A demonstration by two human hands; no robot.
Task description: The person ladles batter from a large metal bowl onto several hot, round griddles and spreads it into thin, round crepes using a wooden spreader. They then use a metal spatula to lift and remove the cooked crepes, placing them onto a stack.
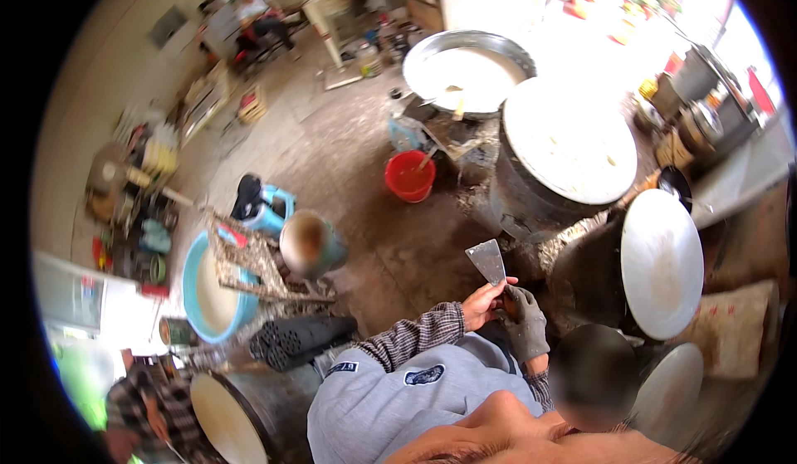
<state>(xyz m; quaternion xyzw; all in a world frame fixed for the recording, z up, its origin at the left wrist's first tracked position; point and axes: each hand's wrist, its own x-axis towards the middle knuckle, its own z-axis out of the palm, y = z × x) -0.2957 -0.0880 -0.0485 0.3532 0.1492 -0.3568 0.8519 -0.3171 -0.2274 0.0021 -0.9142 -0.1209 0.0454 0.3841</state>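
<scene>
A scraper with a broad metal blade (487, 261) is held in front of my chest, its blade pointing forward. My right hand (527, 326), in a grey glove, grips its orange-brown handle (510, 304). The bare fingers of my left hand (481, 307) close around the base of the blade, touching the gloved hand. Beyond them stands a dark drum (529, 205) topped by a wide round white surface (570, 143). Nearer on my right, a tilted pale round plate or lid (662, 265) leans by another dark drum.
A metal basin (529, 59) of white liquid and a red bucket (396, 184) stand ahead. On the left are a blue tub (188, 290), a metal cylinder (339, 249) and honeycomb coal briquettes (280, 342). One person (252, 12) sits far back; another (134, 408) is at lower left.
</scene>
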